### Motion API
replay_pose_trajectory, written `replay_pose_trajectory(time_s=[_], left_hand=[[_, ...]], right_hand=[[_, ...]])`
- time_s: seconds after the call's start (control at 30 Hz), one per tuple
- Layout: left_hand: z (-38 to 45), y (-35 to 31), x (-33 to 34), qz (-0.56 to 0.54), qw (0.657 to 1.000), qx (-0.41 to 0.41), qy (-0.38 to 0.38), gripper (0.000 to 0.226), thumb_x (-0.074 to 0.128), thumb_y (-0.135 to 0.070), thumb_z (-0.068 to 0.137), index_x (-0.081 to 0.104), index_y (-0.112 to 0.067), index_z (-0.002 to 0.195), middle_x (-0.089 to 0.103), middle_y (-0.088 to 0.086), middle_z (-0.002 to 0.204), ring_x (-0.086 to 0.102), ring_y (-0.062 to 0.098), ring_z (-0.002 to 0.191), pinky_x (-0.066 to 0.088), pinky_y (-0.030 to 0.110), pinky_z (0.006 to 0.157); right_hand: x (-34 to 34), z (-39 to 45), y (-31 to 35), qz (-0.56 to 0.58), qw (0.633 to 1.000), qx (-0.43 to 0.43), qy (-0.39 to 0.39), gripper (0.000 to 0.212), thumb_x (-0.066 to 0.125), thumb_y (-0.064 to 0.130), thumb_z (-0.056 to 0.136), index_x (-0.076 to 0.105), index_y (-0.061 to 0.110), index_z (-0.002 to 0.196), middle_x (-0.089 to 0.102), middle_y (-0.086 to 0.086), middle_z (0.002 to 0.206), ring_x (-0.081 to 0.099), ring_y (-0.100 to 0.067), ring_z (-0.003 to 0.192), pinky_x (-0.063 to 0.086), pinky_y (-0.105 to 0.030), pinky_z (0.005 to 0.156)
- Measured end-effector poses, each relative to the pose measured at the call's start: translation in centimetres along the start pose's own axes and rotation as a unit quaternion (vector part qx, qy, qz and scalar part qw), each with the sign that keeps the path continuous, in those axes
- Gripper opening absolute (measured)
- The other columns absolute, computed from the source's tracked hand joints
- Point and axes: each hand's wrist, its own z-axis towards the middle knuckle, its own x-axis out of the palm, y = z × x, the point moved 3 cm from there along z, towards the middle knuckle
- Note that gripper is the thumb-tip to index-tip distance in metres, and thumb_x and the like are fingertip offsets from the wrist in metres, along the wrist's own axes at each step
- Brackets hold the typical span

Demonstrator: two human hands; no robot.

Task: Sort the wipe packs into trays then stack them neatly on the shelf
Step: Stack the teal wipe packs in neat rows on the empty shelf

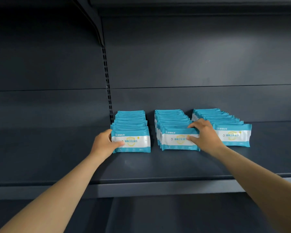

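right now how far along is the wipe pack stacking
Done: three rows of packs stand on the shelf. In hand: the left hand steadies the left row, the right hand squares the middle row. The right row looks staggered. No trays visible.

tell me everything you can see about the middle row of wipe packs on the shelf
The middle row of wipe packs is a file of flat, soft-looking plastic packs standing on edge, one behind another, running back toward the dark rear panel. Each is teal with a white band; the front pack shows a yellow shield emblem and printed characters. It rests on the dark shelf, apart from the rows on either side. The right hand grips the front pack's right end, fingers over the top, thumb on its face.
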Motion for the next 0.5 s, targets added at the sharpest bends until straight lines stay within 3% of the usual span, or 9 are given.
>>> replay_pose_trajectory(time_s=[0.1,0.2,0.33,0.5], left_hand=[[0.0,-0.5,-0.4,0.118,0.989,0.067,-0.059,0.056,0.083,-0.022,0.067,0.055,-0.016,0.115,0.054,-0.001,0.111,0.049,0.02,0.109,0.041,0.032,0.091],[-0.4,-2.1,-0.3,0.222,0.962,0.152,-0.046,0.078,0.081,-0.032,0.069,0.043,-0.021,0.136,0.04,-0.002,0.132,0.032,0.019,0.126,0.023,0.033,0.105],[-0.4,-3.6,0.9,0.313,0.925,0.212,0.033,0.085,0.073,-0.047,0.074,0.029,-0.03,0.145,0.025,-0.007,0.148,0.016,0.014,0.139,0.008,0.033,0.112],[-0.4,-4.3,1.9,0.366,0.901,0.221,0.077,0.079,0.067,-0.044,0.081,0.025,-0.031,0.147,0.028,-0.01,0.147,0.02,0.011,0.139,0.009,0.031,0.113]], right_hand=[[0.1,-0.2,0.4,-0.083,0.996,-0.027,-0.013,0.057,0.077,0.029,0.077,0.054,0.016,0.127,0.048,-0.003,0.127,0.038,-0.024,0.121,0.029,-0.035,0.103],[0.6,-0.6,0.7,-0.149,0.988,-0.047,0.012,0.074,0.073,0.046,0.077,0.04,0.022,0.14,0.037,0.0,0.141,0.03,-0.021,0.132,0.022,-0.038,0.109],[1.4,-0.8,1.2,-0.21,0.974,-0.069,0.045,0.083,0.061,0.057,0.083,0.021,0.024,0.149,0.022,-0.002,0.155,0.017,-0.022,0.144,0.01,-0.04,0.117],[2.3,-0.2,1.8,-0.248,0.962,-0.077,0.082,0.081,0.053,0.053,0.09,0.01,0.025,0.152,0.012,-0.002,0.159,0.008,-0.021,0.147,0.003,-0.044,0.118]])
